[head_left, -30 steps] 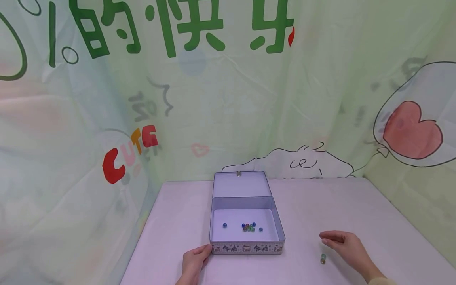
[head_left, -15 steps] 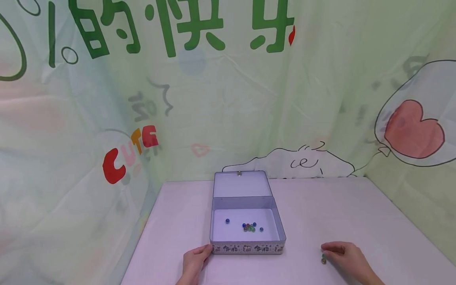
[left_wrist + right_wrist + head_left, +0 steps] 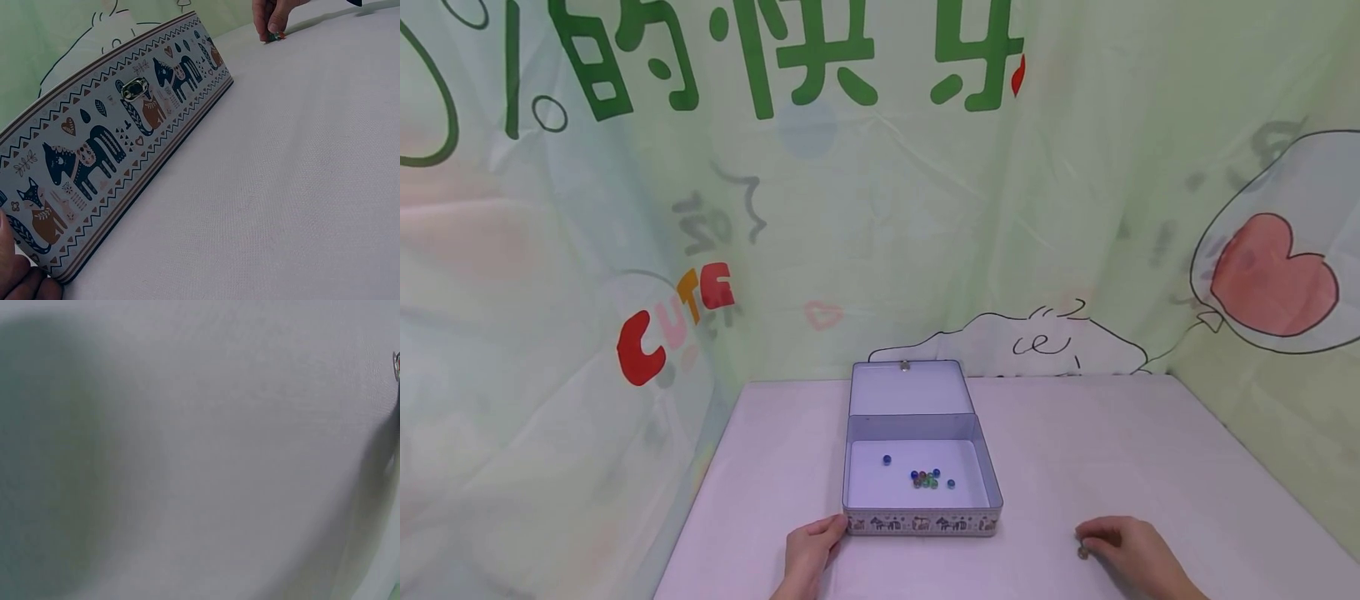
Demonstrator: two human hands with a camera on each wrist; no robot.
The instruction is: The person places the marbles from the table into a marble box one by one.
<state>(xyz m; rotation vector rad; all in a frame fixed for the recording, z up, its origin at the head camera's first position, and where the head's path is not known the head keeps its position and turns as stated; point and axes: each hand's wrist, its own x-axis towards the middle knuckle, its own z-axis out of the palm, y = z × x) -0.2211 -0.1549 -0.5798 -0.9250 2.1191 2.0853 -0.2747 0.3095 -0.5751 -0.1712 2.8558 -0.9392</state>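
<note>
A tin box (image 3: 922, 522) with an animal-patterned front stands with its lid (image 3: 912, 390) raised. Several glass marbles (image 3: 925, 480) lie clustered inside; a lone blue marble (image 3: 887, 460) sits farther left and back. At the box's front left corner, my left hand (image 3: 811, 550) grips the edge, with the thumb on the patterned side in the left wrist view. Right of the box, my right hand (image 3: 1135, 552) is down at the tabletop, thumb and fingertips pinching a greenish marble (image 3: 270, 39), mostly covered. A brownish marble (image 3: 1082, 552) lies just under those fingertips.
A pale cloth covers the table (image 3: 1030, 450). A printed curtain (image 3: 925, 208) hangs close behind the table and along both sides. A metal clasp (image 3: 134, 89) sticks out from the box front. The right wrist view shows mostly blurred tablecloth and shadow.
My right hand has come down onto the two loose marbles and its fingers have closed on the greenish one. Inside the box, the lone blue marble has rolled back and rightward. My left hand stays put.
</note>
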